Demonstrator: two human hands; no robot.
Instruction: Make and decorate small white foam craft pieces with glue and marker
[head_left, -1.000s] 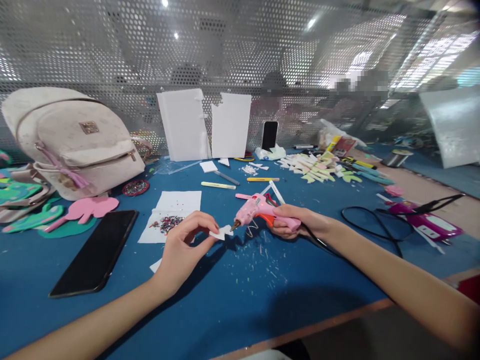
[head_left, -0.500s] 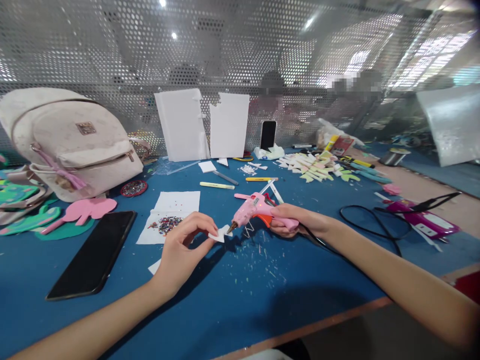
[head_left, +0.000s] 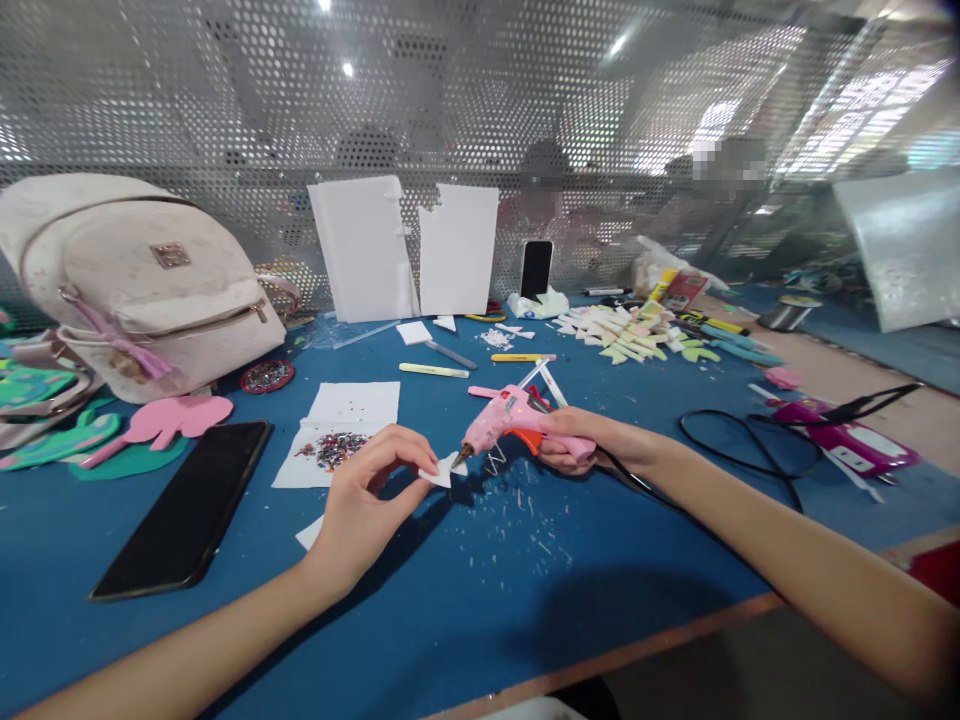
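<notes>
The left hand (head_left: 384, 480) pinched a small white piece (head_left: 442, 470) between thumb and fingers above the blue tabletop (head_left: 480, 620). The right hand (head_left: 574, 440) was wrapped around the handle of a pink glue gun (head_left: 495, 418), whose nozzle pointed at the white piece, right by its edge. A paper sheet (head_left: 356, 403) with colorful beads (head_left: 334, 450) lay beyond the left hand, and a black phone (head_left: 184, 510) lay farther left. Past the glue gun were 2 yellow pens (head_left: 433, 370) and 2 upright white boards (head_left: 459, 250).
</notes>
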